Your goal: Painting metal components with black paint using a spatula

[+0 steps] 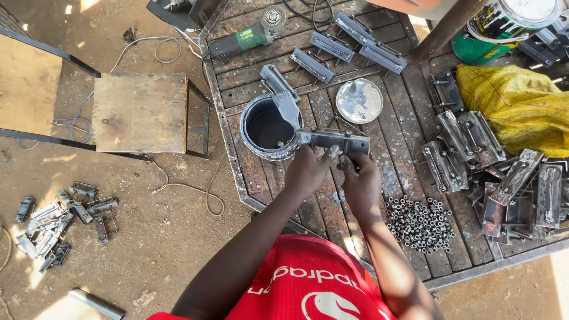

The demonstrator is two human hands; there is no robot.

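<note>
table (367, 115): metal frame, worn wooden slats, flecked with paint
on table, centre: open tin (269, 127), dark inside; round lid (359, 101) just beside it
on table, far edge: green grinder (249, 37), cable (314, 15), loose brackets (349, 44) in a row
on table, right: bracket pile (498, 178), yellow sack (521, 104), green paint can (504, 26)
on table, near edge: heap of nuts (421, 224)
floor (148, 237): bare dirt
on floor, left: small wooden stool (139, 111), wire (195, 189), scattered brackets (56, 222), short pipe (95, 303)
</note>
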